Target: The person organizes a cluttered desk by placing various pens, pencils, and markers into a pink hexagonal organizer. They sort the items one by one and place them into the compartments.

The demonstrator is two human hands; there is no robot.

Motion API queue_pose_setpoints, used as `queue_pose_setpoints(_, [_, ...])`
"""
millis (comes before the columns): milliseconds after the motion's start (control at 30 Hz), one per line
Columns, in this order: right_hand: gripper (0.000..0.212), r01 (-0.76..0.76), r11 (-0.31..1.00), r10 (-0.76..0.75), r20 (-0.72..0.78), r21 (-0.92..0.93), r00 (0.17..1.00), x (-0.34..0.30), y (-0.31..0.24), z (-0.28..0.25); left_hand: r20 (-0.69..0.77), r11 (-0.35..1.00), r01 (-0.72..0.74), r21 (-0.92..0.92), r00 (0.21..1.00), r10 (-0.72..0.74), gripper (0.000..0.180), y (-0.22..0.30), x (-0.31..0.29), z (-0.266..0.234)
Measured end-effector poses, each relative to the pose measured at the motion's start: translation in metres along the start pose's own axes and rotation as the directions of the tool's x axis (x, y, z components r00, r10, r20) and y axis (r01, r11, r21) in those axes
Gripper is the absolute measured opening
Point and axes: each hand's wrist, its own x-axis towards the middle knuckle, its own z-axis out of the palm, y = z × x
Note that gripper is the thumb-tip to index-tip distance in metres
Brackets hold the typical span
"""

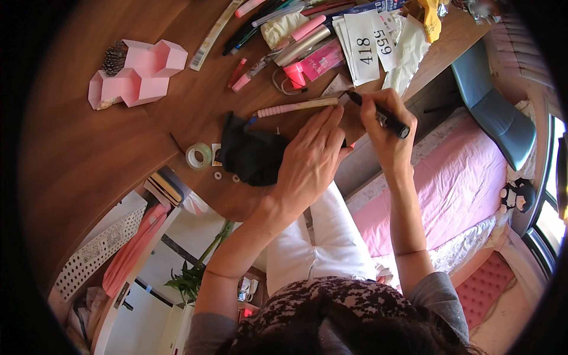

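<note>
A black marker [378, 115] is gripped in my right hand [387, 127], its dark tip pointing up and left toward a small pale scrap of paper [337, 86]. My left hand [313, 145] lies palm down beside it, fingers stretched out. Its fingertips reach the end of a pen with a pink ribbed grip [296, 107]. Crumpled black cloth [251, 154] lies left of that hand, partly under its wrist side. What is beneath the left palm is hidden.
Pens, a pink tag [322, 62] and white printed slips [361, 50] crowd the far side of the wooden table [195, 112]. A pink folded paper box [142, 74] sits far left. A tape roll [198, 156] is near the front edge. A blue chair [494, 109] and bed stand right.
</note>
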Motion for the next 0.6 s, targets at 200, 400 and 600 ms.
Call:
queue_pose_setpoints(200, [0.007, -0.024, 1.000, 0.024, -0.012, -0.020, 1.000, 0.004, 0.001, -0.005, -0.005, 1.000, 0.009, 0.006, 1.000, -0.009, 0.021, 0.000, 0.000, 0.001])
queue_pose_setpoints(400, [0.015, -0.051, 0.938, 0.095, -0.113, 0.342, 0.989, 0.001, 0.008, -0.014, -0.057, 0.997, 0.005, -0.082, 0.998, -0.010, 0.021, -0.001, 0.002, -0.001])
queue_pose_setpoints(600, [0.016, -0.203, 0.643, 0.172, 0.119, 0.738, 0.978, -0.035, 0.002, -0.038, -0.082, 0.815, 0.175, -0.552, 0.962, -0.261, 0.030, 0.007, -0.004, -0.021])
